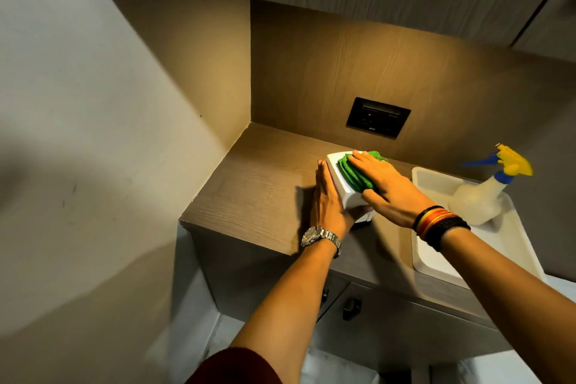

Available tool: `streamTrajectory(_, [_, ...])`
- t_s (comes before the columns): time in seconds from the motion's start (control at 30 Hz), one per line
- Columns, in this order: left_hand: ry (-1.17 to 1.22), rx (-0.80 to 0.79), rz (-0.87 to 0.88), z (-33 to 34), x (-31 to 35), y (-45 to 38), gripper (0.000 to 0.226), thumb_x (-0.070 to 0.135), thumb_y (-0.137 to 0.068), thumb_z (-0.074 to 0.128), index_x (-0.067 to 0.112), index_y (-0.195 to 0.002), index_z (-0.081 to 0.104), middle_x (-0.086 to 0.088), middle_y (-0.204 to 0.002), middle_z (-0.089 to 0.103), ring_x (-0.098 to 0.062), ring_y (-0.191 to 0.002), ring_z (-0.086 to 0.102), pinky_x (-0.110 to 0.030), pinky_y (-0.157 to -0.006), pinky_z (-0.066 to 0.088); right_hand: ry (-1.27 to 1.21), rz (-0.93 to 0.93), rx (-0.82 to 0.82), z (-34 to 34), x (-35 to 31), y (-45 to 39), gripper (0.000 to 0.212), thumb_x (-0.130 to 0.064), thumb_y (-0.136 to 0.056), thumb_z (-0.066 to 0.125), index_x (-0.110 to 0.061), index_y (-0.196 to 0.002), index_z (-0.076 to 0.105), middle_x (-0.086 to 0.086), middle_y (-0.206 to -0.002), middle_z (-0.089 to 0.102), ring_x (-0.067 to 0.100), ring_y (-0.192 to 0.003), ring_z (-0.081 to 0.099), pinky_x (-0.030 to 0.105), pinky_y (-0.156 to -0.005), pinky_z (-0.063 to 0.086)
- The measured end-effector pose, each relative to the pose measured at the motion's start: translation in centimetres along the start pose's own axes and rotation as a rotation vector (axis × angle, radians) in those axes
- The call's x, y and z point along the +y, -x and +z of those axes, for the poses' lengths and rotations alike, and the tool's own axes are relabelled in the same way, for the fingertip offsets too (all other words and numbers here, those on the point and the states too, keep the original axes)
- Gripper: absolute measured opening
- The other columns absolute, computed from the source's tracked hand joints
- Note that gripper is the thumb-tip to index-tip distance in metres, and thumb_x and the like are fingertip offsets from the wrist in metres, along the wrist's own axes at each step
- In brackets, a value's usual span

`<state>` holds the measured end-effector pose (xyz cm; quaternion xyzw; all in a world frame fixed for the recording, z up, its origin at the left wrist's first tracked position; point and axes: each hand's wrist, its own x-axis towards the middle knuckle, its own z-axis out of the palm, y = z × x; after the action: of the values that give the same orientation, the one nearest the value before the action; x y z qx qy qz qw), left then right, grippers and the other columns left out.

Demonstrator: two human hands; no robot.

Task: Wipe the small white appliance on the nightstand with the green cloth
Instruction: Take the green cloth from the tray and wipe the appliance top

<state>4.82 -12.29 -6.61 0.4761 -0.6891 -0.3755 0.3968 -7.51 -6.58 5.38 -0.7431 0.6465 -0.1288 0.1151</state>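
Green cloth [355, 173] is pressed flat onto the white appliance [341, 188] by the right hand [385, 185], fingers extended, nothing pinched. Left of the tray [436, 265], the appliance is braced sideways by the open left hand [327, 196]; probably light, smooth, prone to sliding.

The right hand [381, 185] presses the green cloth [355, 173] flat on top of the small white appliance [339, 181]. The left hand [327, 199] braces its left side. A white tray [436, 256] holding a spray bottle [480, 196] sits on the nightstand [255, 196].
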Motion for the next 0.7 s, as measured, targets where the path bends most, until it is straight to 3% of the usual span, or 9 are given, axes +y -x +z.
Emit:
streamTrajectory(0.1, [0.024,0.024,-0.062,0.7,-0.1,0.7,0.147,0.074,-0.056,0.082,0.035,-0.159,-0.015,-0.011,-0.163,0.03,-0.033,-0.138,0.048,-0.053,-0.097,0.057,-0.018,0.013,-0.042,-0.3,0.4,-0.3,0.073,-0.033,-0.087,0.042,-0.035,-0.155,0.016,-0.004,-0.165,0.014,-0.001,-0.14,0.004,0.034,-0.119,0.005])
streamTrajectory(0.23, [0.036,0.033,-0.038,0.7,-0.3,0.5,0.144,0.07,-0.055,0.083,0.033,-0.16,-0.008,-0.011,-0.165,0.028,-0.032,-0.142,0.045,-0.052,-0.1,0.055,-0.009,0.011,-0.029,0.1,0.3,-0.2,0.073,-0.035,-0.087,0.04,-0.033,-0.155,0.014,-0.004,-0.165,0.012,0.001,-0.143,0.002,0.031,-0.117,0.001])
streamTrajectory(0.37, [0.032,0.012,-0.012,0.4,-1.0,-0.8,0.146,0.06,-0.053,0.09,0.031,-0.161,-0.004,-0.008,-0.157,0.039,-0.026,-0.131,0.055,-0.048,-0.093,0.059,0.013,0.003,0.003,0.7,0.1,-0.3,0.074,-0.037,-0.087,0.039,-0.03,-0.156,0.012,-0.001,-0.166,0.011,0.014,-0.152,0.005,0.031,-0.119,-0.002])
streamTrajectory(0.5, [0.043,0.037,0.021,0.4,-1.3,-1.2,0.128,0.054,-0.054,0.09,0.019,-0.156,0.021,-0.004,-0.147,0.046,-0.017,-0.126,0.054,-0.04,-0.095,0.058,0.119,0.042,0.02,1.4,0.0,-0.2,0.075,-0.045,-0.089,0.037,-0.033,-0.155,0.005,-0.003,-0.166,0.003,0.019,-0.153,-0.001,0.051,-0.123,0.002])
streamTrajectory(0.6, [0.062,0.053,0.071,0.2,-1.3,-0.9,0.122,0.048,-0.061,0.09,0.01,-0.156,0.023,-0.01,-0.149,0.043,-0.016,-0.125,0.053,-0.034,-0.094,0.056,0.136,0.125,0.077,2.6,-0.3,-0.3,0.074,-0.063,-0.091,0.032,-0.038,-0.155,0.003,-0.007,-0.166,-0.002,0.02,-0.153,-0.007,0.061,-0.116,0.002])
streamTrajectory(0.7, [0.029,0.039,0.076,0.2,-1.2,-0.8,0.133,0.053,-0.058,0.093,0.01,-0.158,0.017,-0.012,-0.155,0.038,-0.026,-0.136,0.048,-0.043,-0.101,0.054,0.095,0.227,0.123,2.8,-0.3,-1.5,0.066,-0.057,-0.097,0.03,-0.035,-0.155,0.008,-0.003,-0.166,0.003,0.024,-0.153,-0.002,0.062,-0.117,0.008])
